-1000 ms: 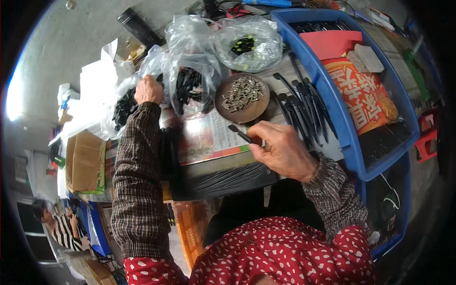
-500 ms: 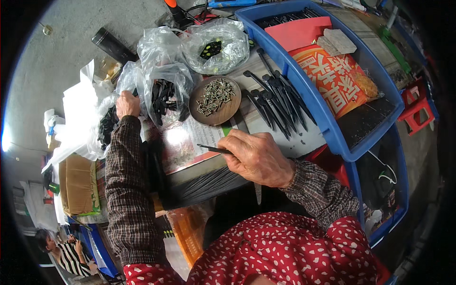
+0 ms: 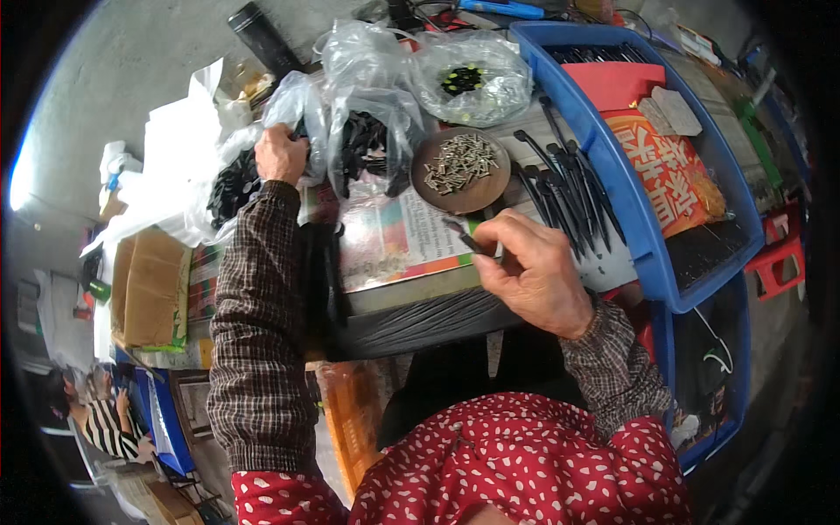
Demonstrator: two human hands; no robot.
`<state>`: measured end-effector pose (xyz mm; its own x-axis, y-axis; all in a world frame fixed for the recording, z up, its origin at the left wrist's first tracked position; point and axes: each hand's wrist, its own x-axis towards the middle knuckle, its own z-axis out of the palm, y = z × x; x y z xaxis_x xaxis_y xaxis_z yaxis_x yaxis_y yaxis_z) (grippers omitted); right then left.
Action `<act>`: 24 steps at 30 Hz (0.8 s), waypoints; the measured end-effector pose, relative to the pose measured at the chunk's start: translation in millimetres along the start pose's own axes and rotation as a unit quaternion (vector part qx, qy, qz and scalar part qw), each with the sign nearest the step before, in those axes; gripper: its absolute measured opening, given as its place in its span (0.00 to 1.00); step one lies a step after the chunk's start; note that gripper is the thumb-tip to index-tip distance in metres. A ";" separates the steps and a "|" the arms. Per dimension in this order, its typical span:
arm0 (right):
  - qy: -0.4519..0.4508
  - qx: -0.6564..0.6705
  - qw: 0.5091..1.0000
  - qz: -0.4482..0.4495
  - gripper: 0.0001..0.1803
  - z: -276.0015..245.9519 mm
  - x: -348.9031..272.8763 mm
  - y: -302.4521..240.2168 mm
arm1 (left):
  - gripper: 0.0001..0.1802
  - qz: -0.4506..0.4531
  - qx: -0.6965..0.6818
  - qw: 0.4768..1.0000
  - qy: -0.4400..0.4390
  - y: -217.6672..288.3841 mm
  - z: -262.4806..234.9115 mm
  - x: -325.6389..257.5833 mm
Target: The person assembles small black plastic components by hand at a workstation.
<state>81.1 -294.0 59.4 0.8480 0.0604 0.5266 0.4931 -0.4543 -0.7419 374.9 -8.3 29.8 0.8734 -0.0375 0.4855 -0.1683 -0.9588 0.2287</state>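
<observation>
My right hand (image 3: 535,267) pinches a slim black plastic rod (image 3: 464,237) between thumb and fingers, its free end pointing toward a round brown dish (image 3: 457,206). Small metal screws (image 3: 461,164) fill the dish. Farther left, my left hand (image 3: 282,155) reaches in at a clear plastic bag (image 3: 302,109), beside a heap of small black parts (image 3: 234,186). Its fingers are curled and their tips hidden, so whatever they hold does not show. Between that hand and the dish, another clear bag (image 3: 398,109) contains black pieces. Several long black rods (image 3: 569,188) lie right of the dish.
A blue tray (image 3: 584,131) at the right holds an orange snack packet (image 3: 661,175) and a red sheet (image 3: 608,83). A black bottle (image 3: 262,39) stands at the back left. Below it are a cardboard box (image 3: 150,284) and, far left, another person (image 3: 109,422).
The whole view has shifted, so the table things sit farther right. My right hand has turned, tilting the rod's free end up toward the dish. My left hand stays at the bag.
</observation>
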 end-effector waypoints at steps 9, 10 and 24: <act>-0.053 0.134 0.984 0.106 0.08 -3.3 -7.6 -14.2 | 0.13 0.082 -0.080 0.993 0.025 13.6 -57.5 -27.3; -0.052 0.134 0.984 0.106 0.08 -3.5 -8.3 -15.8 | 0.13 0.047 -0.098 0.994 -0.029 23.1 -69.7 -33.1; -0.112 0.261 0.933 0.219 0.09 9.1 -26.4 -38.6 | 0.03 -0.045 -0.568 0.787 -0.236 121.0 -176.0 -193.1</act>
<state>41.4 -269.9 70.3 0.9808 0.1824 0.0690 0.0678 0.0124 -0.9976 105.5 -67.6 112.3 0.9330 -0.3400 0.1179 -0.1616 -0.1030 0.9815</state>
